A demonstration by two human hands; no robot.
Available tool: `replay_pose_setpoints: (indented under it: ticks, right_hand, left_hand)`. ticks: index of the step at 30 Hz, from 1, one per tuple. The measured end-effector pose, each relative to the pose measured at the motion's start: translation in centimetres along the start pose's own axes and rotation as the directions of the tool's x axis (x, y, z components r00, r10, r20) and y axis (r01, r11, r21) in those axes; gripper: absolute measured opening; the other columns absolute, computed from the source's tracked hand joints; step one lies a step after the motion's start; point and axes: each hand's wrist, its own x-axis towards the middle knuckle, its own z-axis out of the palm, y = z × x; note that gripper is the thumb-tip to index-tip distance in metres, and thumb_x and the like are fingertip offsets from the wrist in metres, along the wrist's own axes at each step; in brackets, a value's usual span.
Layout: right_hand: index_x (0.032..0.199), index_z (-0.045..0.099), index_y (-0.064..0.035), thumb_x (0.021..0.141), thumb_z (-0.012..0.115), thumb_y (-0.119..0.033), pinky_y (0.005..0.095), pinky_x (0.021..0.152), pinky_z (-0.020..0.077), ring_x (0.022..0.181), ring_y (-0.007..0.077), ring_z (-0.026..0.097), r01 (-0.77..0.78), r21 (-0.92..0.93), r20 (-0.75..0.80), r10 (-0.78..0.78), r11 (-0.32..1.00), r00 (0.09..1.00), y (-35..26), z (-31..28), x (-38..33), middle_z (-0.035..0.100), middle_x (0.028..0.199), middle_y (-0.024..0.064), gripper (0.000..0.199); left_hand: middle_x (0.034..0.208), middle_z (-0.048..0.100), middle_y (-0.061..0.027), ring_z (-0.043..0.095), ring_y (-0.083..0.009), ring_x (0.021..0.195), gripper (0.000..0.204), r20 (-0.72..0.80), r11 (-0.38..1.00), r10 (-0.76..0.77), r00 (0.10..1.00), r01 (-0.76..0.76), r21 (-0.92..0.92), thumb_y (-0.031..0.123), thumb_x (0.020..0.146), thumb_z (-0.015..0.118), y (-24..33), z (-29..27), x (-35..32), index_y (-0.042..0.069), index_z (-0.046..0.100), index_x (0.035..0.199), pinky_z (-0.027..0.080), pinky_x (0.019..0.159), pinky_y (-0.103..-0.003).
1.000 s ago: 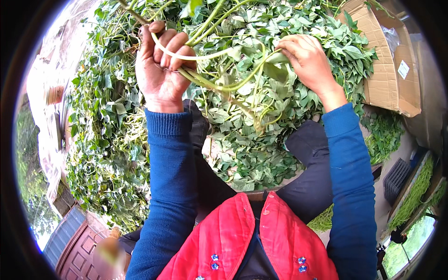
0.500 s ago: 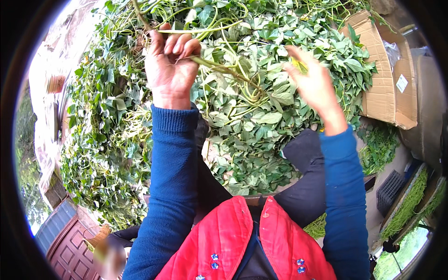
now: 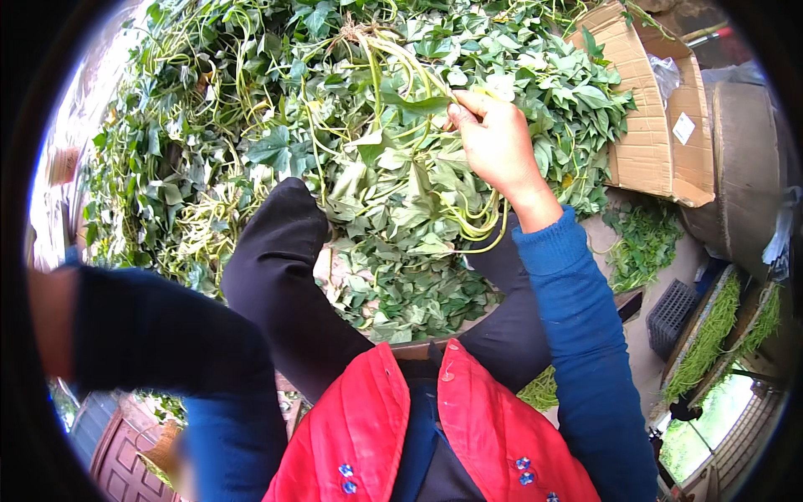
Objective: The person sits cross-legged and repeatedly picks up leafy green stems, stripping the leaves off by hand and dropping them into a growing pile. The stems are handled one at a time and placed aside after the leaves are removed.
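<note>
Pale ground (image 3: pixel 328 266) showed between the person's legs in black trousers (image 3: pixel 268 289). At the left rim was the bare left hand (image 3: pixel 52 328) (blurred, its fingers out of sight, so whether it gripped anything could not be told). Ahead, the bare right hand (image 3: pixel 493 138) pinched a bunch of slender yellow-green leafy stems (image 3: pixel 407 60) above a broad green leaf heap (image 3: pixel 577 96), beside a creased brown cardboard box (image 3: pixel 637 125).

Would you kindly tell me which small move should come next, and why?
I would probably bring the left hand, blurred at the left edge, over to the stems: only the right hand pinches them, and their brownish tangled end looks unheld.
</note>
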Motion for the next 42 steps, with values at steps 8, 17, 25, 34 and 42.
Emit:
replay_pose_setpoints:
  ticks: [8, 17, 25, 34, 42]
  right_hand:
    - [0.099, 0.065, -0.0002, 0.084, 0.059, -0.005, 0.0288, 0.065, 0.045, 0.071, 0.0162, 0.057, -0.088, -0.047, -0.013, 0.087, 0.995, 0.996, -2.4, -1.2, 0.2, 0.063, 0.076, 0.0096, 0.017]
    - [0.099, 0.065, 0.0008, 0.085, 0.056, -0.006, 0.0286, 0.054, 0.0462, 0.059, 0.0164, 0.061, 0.066, 0.059, -0.14, -0.058, 0.996, 0.989, -1.6, -1.6, 0.2, 0.065, 0.07, 0.0122, 0.018]
    - [0.104, 0.064, 0.0018, 0.083, 0.06, -0.003, 0.0283, 0.07, 0.0464, 0.076, 0.0174, 0.058, 0.215, 0.097, -0.18, -0.195, 0.972, 0.964, -1.8, -3.8, 0.9, 0.063, 0.086, 0.0092, 0.021]
    - [0.101, 0.067, -0.0037, 0.077, 0.063, 0.001, 0.0327, 0.077, 0.0452, 0.085, 0.0224, 0.056, 0.483, -0.409, -0.183, -0.588, 0.774, 0.787, -2.3, -2.6, 1.8, 0.061, 0.091, 0.0063, 0.025]
    - [0.092, 0.068, -0.0041, 0.081, 0.064, -0.008, 0.0245, 0.056, 0.0441, 0.059, 0.0117, 0.052, 0.145, -0.277, -0.111, -0.182, 0.95, 0.977, -2.7, -0.8, -0.5, 0.061, 0.08, 0.0046, 0.012]
  left_hand:
    - [0.116, 0.059, -0.0139, 0.058, -0.0194, 0.102, 0.037, 0.061, 0.957, 0.288, 0.956, -0.289, 0.012, 0.024, 0.09, 0.054, 1.4, -0.9, 0.0, 0.0, 0.056, 0.118, 0.048, 0.085, -0.03]
    - [0.109, 0.063, -0.0129, 0.06, -0.0177, 0.096, 0.032, -0.065, 0.957, 0.259, 0.964, -0.265, -0.115, 0.023, 0.09, 0.055, 1.5, -2.4, 0.4, 0.0, 0.06, 0.112, 0.047, 0.083, -0.029]
    - [0.104, 0.065, -0.0134, 0.06, -0.017, 0.094, 0.035, 0.239, 0.396, -0.041, 0.97, 0.235, -0.887, 0.027, 0.089, 0.057, 8.9, 5.9, 1.2, 0.0, 0.063, 0.11, 0.046, 0.085, -0.029]
    - [0.107, 0.063, -0.0116, 0.062, -0.0164, 0.094, 0.048, 0.631, -0.267, 0.062, 0.773, 0.622, -0.736, 0.043, 0.096, 0.04, 11.9, 15.0, 0.6, 0.012, 0.047, 0.132, 0.049, 0.085, -0.028]
    - [0.112, 0.057, -0.0225, 0.059, -0.0308, 0.103, 0.052, 0.561, -0.72, 0.048, 0.826, 0.418, -0.554, 0.041, 0.097, 0.038, 8.5, 17.5, 1.3, 0.0, 0.044, 0.128, 0.052, 0.086, -0.038]
